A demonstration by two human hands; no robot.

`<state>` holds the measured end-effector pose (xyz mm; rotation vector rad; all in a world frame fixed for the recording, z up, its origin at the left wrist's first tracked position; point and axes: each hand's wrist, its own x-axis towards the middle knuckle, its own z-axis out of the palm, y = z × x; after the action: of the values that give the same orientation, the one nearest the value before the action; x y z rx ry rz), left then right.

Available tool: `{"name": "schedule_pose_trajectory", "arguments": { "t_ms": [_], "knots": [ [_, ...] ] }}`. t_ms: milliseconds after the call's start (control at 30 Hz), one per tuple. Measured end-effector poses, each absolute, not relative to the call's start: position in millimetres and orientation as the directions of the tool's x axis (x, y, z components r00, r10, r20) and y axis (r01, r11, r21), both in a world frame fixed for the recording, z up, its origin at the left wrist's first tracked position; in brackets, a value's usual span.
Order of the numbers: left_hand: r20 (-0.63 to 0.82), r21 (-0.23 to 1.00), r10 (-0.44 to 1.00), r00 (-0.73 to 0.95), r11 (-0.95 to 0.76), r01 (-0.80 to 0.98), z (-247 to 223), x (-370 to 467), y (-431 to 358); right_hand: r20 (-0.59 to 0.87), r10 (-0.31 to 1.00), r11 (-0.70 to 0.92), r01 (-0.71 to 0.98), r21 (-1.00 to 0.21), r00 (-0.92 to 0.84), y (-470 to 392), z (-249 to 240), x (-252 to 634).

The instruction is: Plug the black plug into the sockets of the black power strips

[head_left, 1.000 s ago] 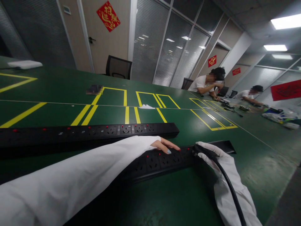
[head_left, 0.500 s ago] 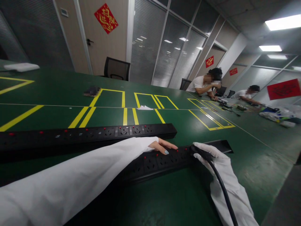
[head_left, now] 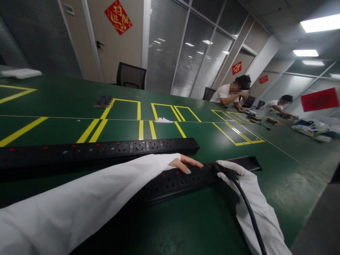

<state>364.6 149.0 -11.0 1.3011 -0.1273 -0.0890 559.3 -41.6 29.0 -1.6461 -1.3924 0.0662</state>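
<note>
A long black power strip with several sockets and small red lights lies slanted on the green table. My left hand, in a white sleeve, reaches across its far side, with thumb and fingers stretched out over the top. Whether it presses on the strip I cannot tell. In a white glove, my right hand is closed around a black plug at the strip's right part. The plug's thick black cable runs down over my right forearm. The plug's pins are hidden.
Behind lies a second black power strip. Yellow tape outlines, a white paper scrap and a small dark item are farther back. Two people sit at the far right, near cables and plastic bags.
The view has shifted slightly. Both hands keep nearly the same places on the strip, and my right hand still holds the plug.
</note>
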Motion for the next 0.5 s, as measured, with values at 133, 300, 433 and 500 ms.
{"name": "schedule_pose_trajectory", "arguments": {
  "t_ms": [133,300,433,500],
  "knots": [
    [0.027,0.959,-0.103,0.994,0.283,0.003,-15.3,373.8,146.2,0.549,0.779,0.143,0.766,-0.627,0.304,-41.4,29.3,554.9],
    [-0.001,0.98,-0.07,0.998,0.198,0.015,-14.7,392.8,144.3,0.572,0.793,0.168,0.829,-0.533,0.207,-45.9,30.7,556.7],
    [0.0,0.983,-0.076,0.997,0.184,0.014,-13.9,404.3,142.7,0.641,0.756,0.208,0.878,-0.432,0.136,-47.2,31.2,560.2],
    [0.015,0.977,-0.084,0.996,0.212,0.004,-15.4,405.9,142.4,0.66,0.744,0.235,0.882,-0.409,0.108,-46.2,30.6,562.7]
  ]
}}
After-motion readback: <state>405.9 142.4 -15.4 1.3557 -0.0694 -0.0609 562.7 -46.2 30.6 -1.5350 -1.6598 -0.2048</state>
